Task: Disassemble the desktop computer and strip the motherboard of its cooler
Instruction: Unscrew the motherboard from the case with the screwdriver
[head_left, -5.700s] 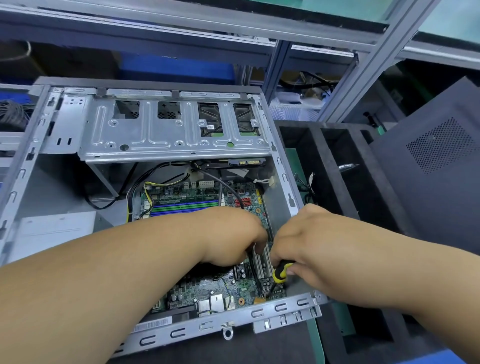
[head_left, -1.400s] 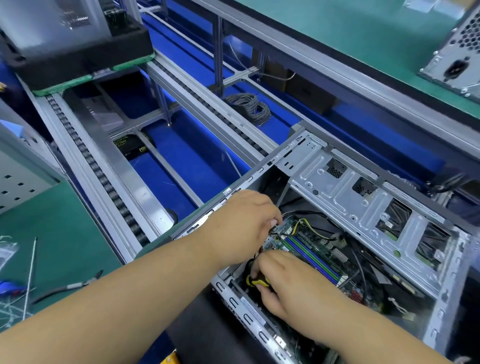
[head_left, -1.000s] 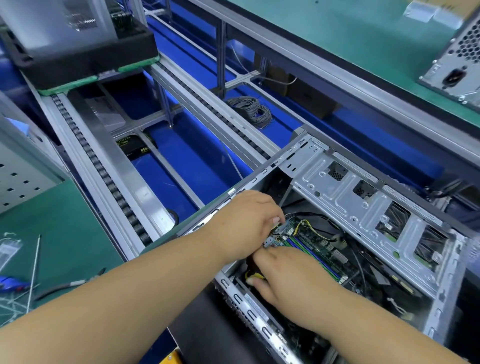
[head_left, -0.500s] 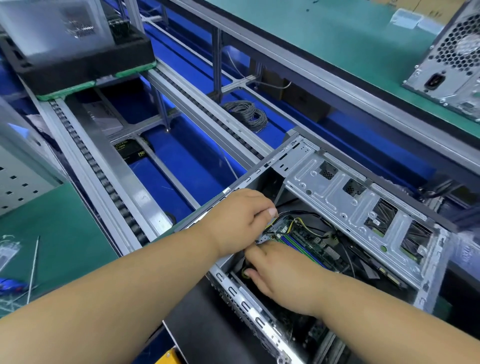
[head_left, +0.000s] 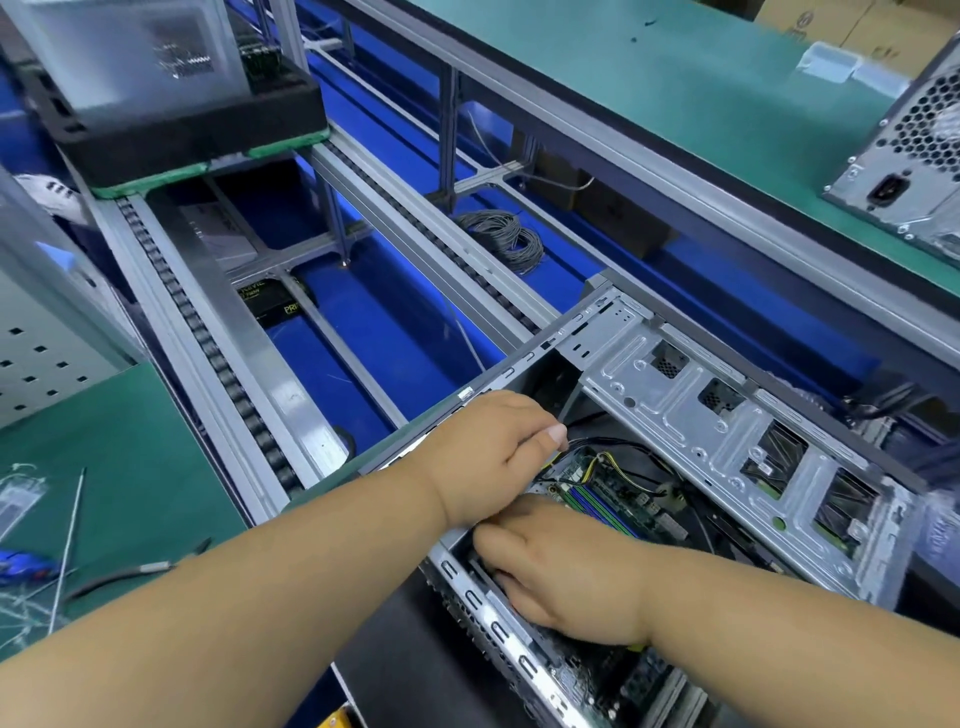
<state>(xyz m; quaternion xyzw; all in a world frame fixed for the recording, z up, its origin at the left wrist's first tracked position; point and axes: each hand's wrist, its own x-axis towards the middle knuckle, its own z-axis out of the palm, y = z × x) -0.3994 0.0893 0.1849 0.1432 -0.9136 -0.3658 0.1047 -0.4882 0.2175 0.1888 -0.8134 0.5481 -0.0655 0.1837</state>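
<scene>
The open desktop case (head_left: 675, 400) lies on its side with its metal drive cage on top. Below the cage the green motherboard (head_left: 605, 501) shows its blue memory slots and yellow-black cables. My left hand (head_left: 493, 457) hovers over the case's left wall, fingers curled and thumb pressed to the forefinger; nothing shows in it. My right hand (head_left: 566, 577) reaches down inside the case by its near rim (head_left: 498, 631), fingers bent downward. Only a yellow sliver of the screwdriver (head_left: 637, 648) shows under that wrist. The cooler is hidden.
A conveyor frame (head_left: 291, 384) with blue floor runs past the case on the left. On it sit a grey cable coil (head_left: 501, 239) and a black foam tray (head_left: 182, 130). Pliers (head_left: 135, 571) lie on the green mat (head_left: 114, 457). A power supply (head_left: 914, 156) stands back right.
Both hands went from the board's near right corner to its left end. In the last second my right hand sank deeper into the case, hiding the screwdriver handle. My left hand stayed curled.
</scene>
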